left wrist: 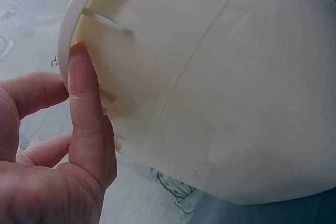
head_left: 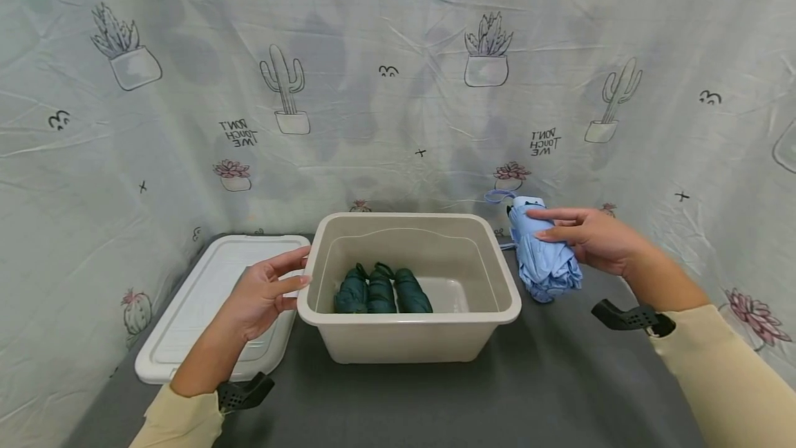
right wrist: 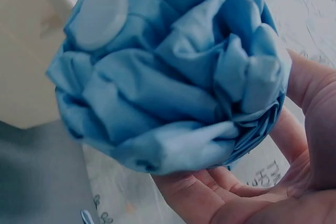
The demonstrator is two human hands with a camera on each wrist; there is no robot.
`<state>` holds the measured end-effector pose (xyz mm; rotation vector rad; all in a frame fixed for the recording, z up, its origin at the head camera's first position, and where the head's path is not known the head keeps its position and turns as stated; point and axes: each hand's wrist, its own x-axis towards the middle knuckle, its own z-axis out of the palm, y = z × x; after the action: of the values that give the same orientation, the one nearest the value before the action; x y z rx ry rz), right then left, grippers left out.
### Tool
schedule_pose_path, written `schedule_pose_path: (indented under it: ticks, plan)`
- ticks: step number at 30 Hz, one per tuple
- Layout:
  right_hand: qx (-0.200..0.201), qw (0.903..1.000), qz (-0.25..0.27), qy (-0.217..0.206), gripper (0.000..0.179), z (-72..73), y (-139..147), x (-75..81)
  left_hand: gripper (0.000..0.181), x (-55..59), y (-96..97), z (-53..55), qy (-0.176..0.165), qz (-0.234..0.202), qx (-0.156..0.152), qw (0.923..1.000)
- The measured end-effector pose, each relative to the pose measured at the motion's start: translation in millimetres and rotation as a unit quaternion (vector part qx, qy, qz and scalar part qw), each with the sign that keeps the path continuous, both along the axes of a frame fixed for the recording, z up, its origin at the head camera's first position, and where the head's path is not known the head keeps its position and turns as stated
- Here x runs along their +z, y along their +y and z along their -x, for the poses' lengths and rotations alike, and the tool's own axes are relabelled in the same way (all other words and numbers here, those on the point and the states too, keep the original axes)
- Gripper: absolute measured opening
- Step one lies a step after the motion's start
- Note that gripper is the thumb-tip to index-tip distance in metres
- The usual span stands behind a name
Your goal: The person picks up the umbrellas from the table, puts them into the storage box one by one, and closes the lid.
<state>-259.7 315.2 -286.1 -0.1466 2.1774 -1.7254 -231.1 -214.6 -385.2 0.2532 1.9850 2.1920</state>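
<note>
My right hand (head_left: 593,239) grasps a light-blue folded fabric umbrella (head_left: 542,258) beside a beige rectangular plastic bin (head_left: 404,342); my left hand (head_left: 261,294) pinches the bin's rim (head_left: 407,319). The pale cloth backdrop (head_left: 348,102) reads, mirrored: "DON'T TOUCH ME".

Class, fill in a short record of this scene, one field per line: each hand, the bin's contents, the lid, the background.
left hand: holds the left rim of the beige bin
right hand: grips a folded blue umbrella right of the bin
bin contents: three dark green bundles, side by side
white lid: off, left of the bin on the grey table
background: cloth printed with potted plants
</note>
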Motion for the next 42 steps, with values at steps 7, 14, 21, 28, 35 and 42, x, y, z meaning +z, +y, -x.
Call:
schedule_pose_path:
  ticks: [7, 14, 21, 28, 35, 42]
  plan:
    - [-0.002, 1.0000, -0.003, 0.001, 0.058, -1.2, -19.0, 5.3, 0.064, 0.0, -0.1, 0.7, -0.001, -0.007, -0.005, 1.0000]
    - [0.013, 0.9999, -0.003, 0.008, 0.066, -0.7, -37.3, 8.4, 0.066, 0.3, 0.1, 0.7, -0.004, -0.006, -0.004, 1.0000]
    - [0.024, 0.9997, 0.008, -0.004, 0.066, 2.7, -56.8, 7.0, 0.066, 0.4, 0.1, 0.7, -0.003, 0.002, 0.003, 1.0000]
    - [0.030, 0.9995, -0.001, -0.010, 0.064, 7.0, -77.4, 0.6, 0.067, -0.1, 0.8, 0.9, -0.003, -0.007, -0.002, 1.0000]
    - [0.033, 0.9987, -0.007, -0.038, 0.062, 12.2, -96.4, -4.9, 0.066, -1.1, 0.1, 1.3, -0.003, -0.008, -0.004, 1.0000]
    - [0.032, 0.9963, -0.048, -0.064, 0.055, 17.9, -115.1, -9.0, 0.066, -0.6, -0.1, 0.9, -0.001, -0.010, -0.007, 0.9999]
